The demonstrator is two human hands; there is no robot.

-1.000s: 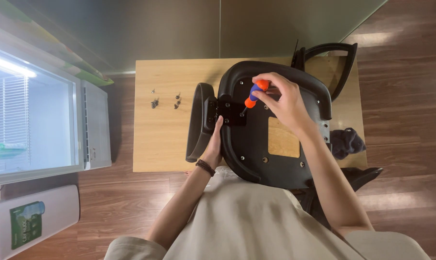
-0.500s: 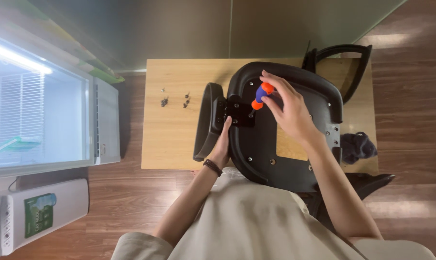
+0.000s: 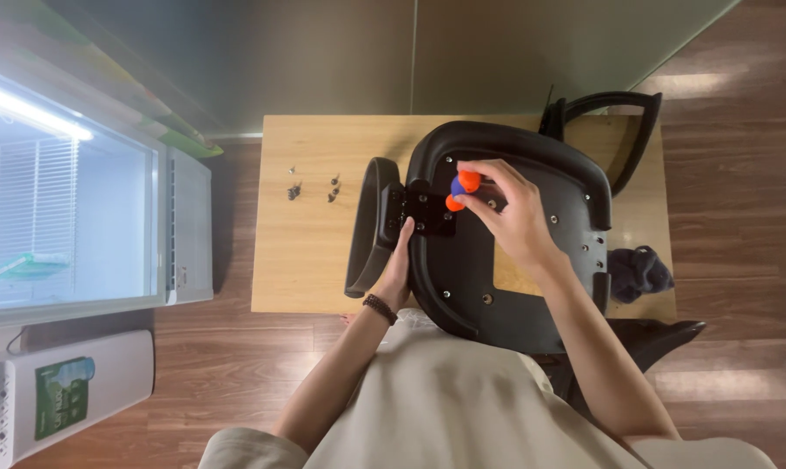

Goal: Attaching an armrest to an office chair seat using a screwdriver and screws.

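Beige cloth fills the near edge of the view, the person's clothing (image 3: 462, 408), with both bare forearms reaching out from it. The left hand (image 3: 399, 265), a dark bead bracelet (image 3: 380, 308) at its wrist, lies against the near side of a black armrest (image 3: 367, 230) and its bracket (image 3: 423, 208), fingers pressed flat on the part rather than wrapped around it. Just past it, the right hand (image 3: 510, 213) is closed around a screwdriver (image 3: 460, 191) with an orange and blue handle, held upright over the bracket where the armrest meets the underside of a black seat pan (image 3: 532, 287). The pan lies upside down on a light wooden table (image 3: 315, 260), its near edge hanging over the table's front, and bolt holes show across its surface. A dark cloth (image 3: 638, 271) sits at the pan's right, on the table's corner.

Further out on the tabletop, to the left of the armrest and well apart from both hands, lies a small cluster of screws (image 3: 313, 187). A second armrest (image 3: 606, 130) rises behind the pan at the far right edge of the table.

Off to the left stands a white chest freezer (image 3: 80, 217) with a glass lid, and a white appliance (image 3: 63, 399) lies beside it on the brown wood floor (image 3: 740, 191). A grey wall (image 3: 410, 52) closes the far side.
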